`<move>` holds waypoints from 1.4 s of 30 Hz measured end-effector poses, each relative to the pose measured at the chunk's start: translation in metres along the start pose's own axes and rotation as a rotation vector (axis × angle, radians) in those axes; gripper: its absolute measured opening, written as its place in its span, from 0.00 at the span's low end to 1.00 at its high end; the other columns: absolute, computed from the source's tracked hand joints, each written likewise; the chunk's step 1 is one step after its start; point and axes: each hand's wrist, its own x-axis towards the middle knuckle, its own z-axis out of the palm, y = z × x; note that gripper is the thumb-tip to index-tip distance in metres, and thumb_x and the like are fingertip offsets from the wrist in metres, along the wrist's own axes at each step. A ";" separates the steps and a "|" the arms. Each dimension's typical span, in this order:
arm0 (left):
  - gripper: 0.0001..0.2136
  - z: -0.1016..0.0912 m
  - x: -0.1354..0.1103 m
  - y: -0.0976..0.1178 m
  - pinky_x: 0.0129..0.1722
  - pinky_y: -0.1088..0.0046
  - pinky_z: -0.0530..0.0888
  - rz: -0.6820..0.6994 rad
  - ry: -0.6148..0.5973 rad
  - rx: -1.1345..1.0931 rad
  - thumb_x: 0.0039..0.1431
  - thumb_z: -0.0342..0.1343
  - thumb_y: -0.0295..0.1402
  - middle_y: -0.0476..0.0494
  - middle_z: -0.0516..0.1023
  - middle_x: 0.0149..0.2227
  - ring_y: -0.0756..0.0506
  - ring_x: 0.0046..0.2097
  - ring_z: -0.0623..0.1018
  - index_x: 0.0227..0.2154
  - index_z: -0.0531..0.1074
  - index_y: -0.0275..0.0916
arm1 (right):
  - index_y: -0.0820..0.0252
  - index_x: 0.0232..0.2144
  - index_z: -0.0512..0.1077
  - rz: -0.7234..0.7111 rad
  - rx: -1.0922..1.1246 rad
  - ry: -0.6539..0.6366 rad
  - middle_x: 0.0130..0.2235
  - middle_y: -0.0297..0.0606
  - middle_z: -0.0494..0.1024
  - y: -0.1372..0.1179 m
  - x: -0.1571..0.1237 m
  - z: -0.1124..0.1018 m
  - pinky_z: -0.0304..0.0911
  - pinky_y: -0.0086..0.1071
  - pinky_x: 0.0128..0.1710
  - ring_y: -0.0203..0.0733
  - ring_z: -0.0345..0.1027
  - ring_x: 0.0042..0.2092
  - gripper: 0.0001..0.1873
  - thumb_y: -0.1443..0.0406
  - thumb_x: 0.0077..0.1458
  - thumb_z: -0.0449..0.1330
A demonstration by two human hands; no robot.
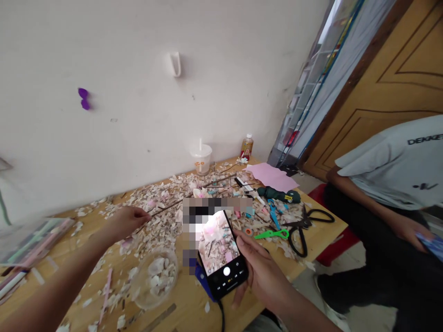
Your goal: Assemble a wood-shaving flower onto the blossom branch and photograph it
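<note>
My left hand (128, 222) is closed, its fingertips pinching a thin brown twig (170, 206) that slants away to the right over the table. A pale flower with a pink centre (200, 193) sits along the twig. My right hand (258, 260) is wrapped round a black smartphone (226, 279), held tilted above the table. Its lit screen has a camera view of pale petals and scraps. A pixelated patch hides the phone's upper left part. Left of the phone, a clear round bowl (138, 295) contains whitish shell-like pieces.
Pale shavings (162, 184) cover much of the wooden table (194, 318). Black scissors (304, 223), green scissors (273, 234), pink paper (272, 176) and a dark folded umbrella (280, 194) lie right. A lidded cup (201, 159) and bottle (247, 147) stand behind. Another person (391, 184) sits right.
</note>
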 end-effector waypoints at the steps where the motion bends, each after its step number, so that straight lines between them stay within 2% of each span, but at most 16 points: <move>1: 0.14 -0.001 -0.003 0.002 0.33 0.70 0.78 -0.008 -0.007 0.007 0.67 0.57 0.42 0.48 0.78 0.36 0.48 0.34 0.79 0.41 0.75 0.34 | 0.54 0.59 0.70 -0.007 0.000 0.004 0.65 0.47 0.70 -0.001 0.000 0.000 0.77 0.41 0.17 0.49 0.82 0.30 0.36 0.47 0.52 0.70; 3: 0.14 -0.004 -0.009 0.007 0.36 0.67 0.79 -0.024 -0.014 0.016 0.67 0.58 0.42 0.46 0.79 0.41 0.46 0.38 0.80 0.43 0.75 0.34 | 0.54 0.60 0.69 -0.018 -0.003 0.001 0.64 0.47 0.71 -0.002 -0.002 0.000 0.78 0.42 0.18 0.47 0.81 0.28 0.37 0.47 0.53 0.70; 5: 0.15 -0.009 -0.016 0.014 0.35 0.68 0.79 -0.034 -0.007 0.020 0.67 0.57 0.43 0.47 0.79 0.39 0.47 0.36 0.80 0.43 0.75 0.34 | 0.54 0.61 0.68 -0.030 -0.002 -0.006 0.62 0.47 0.73 -0.003 -0.005 0.000 0.78 0.42 0.19 0.46 0.81 0.28 0.38 0.47 0.53 0.70; 9: 0.15 -0.021 -0.030 0.031 0.24 0.74 0.69 -0.001 0.074 0.018 0.67 0.54 0.42 0.54 0.72 0.20 0.49 0.23 0.75 0.34 0.78 0.37 | 0.53 0.62 0.68 -0.088 0.011 0.019 0.60 0.48 0.75 -0.003 -0.014 0.001 0.76 0.38 0.17 0.47 0.82 0.31 0.39 0.46 0.53 0.70; 11: 0.14 -0.027 -0.035 0.039 0.23 0.73 0.65 0.026 0.133 0.018 0.63 0.53 0.42 0.55 0.69 0.15 0.47 0.20 0.75 0.29 0.78 0.39 | 0.52 0.61 0.69 -0.102 0.022 0.039 0.62 0.47 0.73 -0.003 -0.018 0.002 0.77 0.40 0.16 0.49 0.82 0.32 0.39 0.46 0.52 0.70; 14: 0.15 -0.029 -0.039 0.047 0.24 0.73 0.64 0.046 0.202 0.017 0.60 0.52 0.43 0.53 0.73 0.16 0.45 0.20 0.77 0.27 0.77 0.40 | 0.53 0.61 0.69 -0.117 0.035 0.054 0.62 0.47 0.72 -0.004 -0.024 0.004 0.77 0.42 0.15 0.51 0.81 0.33 0.39 0.45 0.51 0.70; 19: 0.16 -0.021 -0.038 0.051 0.24 0.72 0.65 0.042 0.267 0.029 0.60 0.50 0.46 0.51 0.78 0.19 0.44 0.18 0.77 0.31 0.78 0.42 | 0.54 0.59 0.71 -0.121 0.023 0.057 0.60 0.47 0.75 -0.011 -0.028 0.009 0.76 0.41 0.16 0.49 0.80 0.32 0.41 0.44 0.47 0.72; 23: 0.15 -0.011 -0.039 0.056 0.24 0.71 0.63 0.060 0.294 0.072 0.60 0.51 0.46 0.49 0.79 0.20 0.44 0.19 0.77 0.31 0.78 0.44 | 0.53 0.59 0.71 -0.142 0.015 0.087 0.66 0.45 0.68 -0.013 -0.030 0.011 0.77 0.40 0.16 0.50 0.81 0.35 0.41 0.43 0.46 0.72; 26: 0.14 -0.008 -0.042 0.066 0.24 0.70 0.61 0.081 0.301 0.124 0.59 0.52 0.44 0.46 0.79 0.20 0.42 0.20 0.76 0.27 0.77 0.43 | 0.53 0.58 0.72 -0.118 0.017 0.113 0.68 0.45 0.65 -0.011 -0.031 0.012 0.76 0.39 0.16 0.48 0.81 0.33 0.44 0.42 0.42 0.74; 28: 0.13 -0.010 -0.044 0.074 0.25 0.69 0.60 0.088 0.295 0.154 0.58 0.53 0.42 0.46 0.78 0.19 0.42 0.20 0.75 0.24 0.76 0.43 | 0.54 0.58 0.72 -0.108 0.026 0.119 0.66 0.46 0.68 -0.009 -0.032 0.013 0.76 0.39 0.15 0.48 0.80 0.32 0.46 0.42 0.41 0.74; 33: 0.13 -0.025 -0.043 0.097 0.26 0.69 0.62 0.091 0.274 0.177 0.57 0.54 0.41 0.45 0.76 0.16 0.42 0.21 0.76 0.21 0.76 0.42 | 0.55 0.59 0.70 -0.115 0.056 0.069 0.64 0.46 0.70 -0.003 -0.035 0.013 0.77 0.40 0.16 0.49 0.81 0.34 0.40 0.45 0.49 0.71; 36: 0.13 -0.040 -0.037 0.108 0.28 0.68 0.65 0.089 0.272 0.196 0.57 0.55 0.41 0.43 0.78 0.18 0.41 0.25 0.78 0.23 0.77 0.41 | 0.55 0.60 0.70 -0.119 0.065 0.028 0.63 0.48 0.72 -0.002 -0.037 0.012 0.78 0.42 0.17 0.50 0.82 0.34 0.40 0.45 0.50 0.71; 39: 0.13 -0.056 -0.028 0.113 0.33 0.67 0.70 0.089 0.259 0.242 0.60 0.57 0.41 0.41 0.81 0.27 0.39 0.34 0.81 0.27 0.78 0.39 | 0.54 0.60 0.69 -0.126 0.076 -0.006 0.63 0.48 0.72 -0.001 -0.038 0.011 0.78 0.43 0.18 0.51 0.82 0.34 0.37 0.47 0.53 0.70; 42: 0.13 -0.067 -0.020 0.112 0.42 0.62 0.77 0.090 0.205 0.284 0.65 0.58 0.42 0.42 0.81 0.41 0.42 0.43 0.80 0.41 0.77 0.36 | 0.52 0.61 0.68 -0.137 0.082 -0.004 0.62 0.47 0.73 0.001 -0.039 0.008 0.78 0.40 0.18 0.51 0.82 0.34 0.36 0.47 0.55 0.69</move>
